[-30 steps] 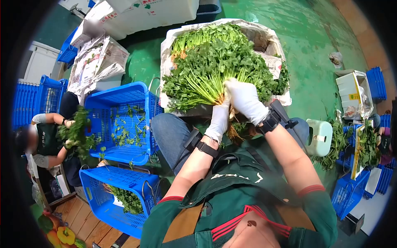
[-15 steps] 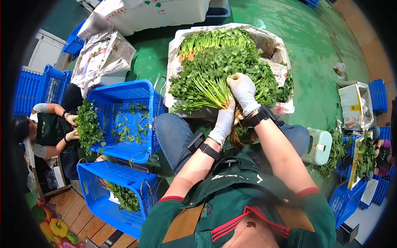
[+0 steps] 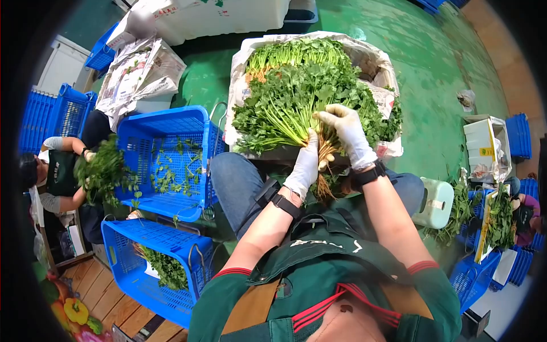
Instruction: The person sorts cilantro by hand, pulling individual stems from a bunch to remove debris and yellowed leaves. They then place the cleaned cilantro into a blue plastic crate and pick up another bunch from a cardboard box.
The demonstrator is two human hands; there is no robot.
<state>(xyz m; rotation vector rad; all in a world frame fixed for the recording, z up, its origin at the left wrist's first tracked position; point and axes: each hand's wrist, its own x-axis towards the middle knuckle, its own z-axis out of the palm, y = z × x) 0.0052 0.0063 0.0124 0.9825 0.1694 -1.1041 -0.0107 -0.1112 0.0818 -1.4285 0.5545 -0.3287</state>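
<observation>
In the head view, my gloved left hand (image 3: 306, 164) is closed around the lower stems of a bunch of leafy celery (image 3: 289, 126). Its leaves fan out to the left, and pale, stringy roots (image 3: 326, 155) hang below beside the glove. Against the right side of the same stems is my gloved right hand (image 3: 348, 135), its fingertips bent together in a pinch; what is between them is too small to make out. Just beyond both hands, more green bunches (image 3: 302, 57) fill a box lined with newspaper (image 3: 392, 71).
To my left stand a blue basket (image 3: 165, 117) with loose leaves and another blue basket (image 3: 154, 236) holding greens. A co-worker (image 3: 62, 171) handles greens there. A pale green stool (image 3: 437, 202) stands by my right knee. White boxes (image 3: 228, 20) are at the back.
My right hand has turned, its fingers reaching to the left over the stems, and more root shows. My left hand keeps its grip. The co-worker's greens have shifted left and are blurred.
</observation>
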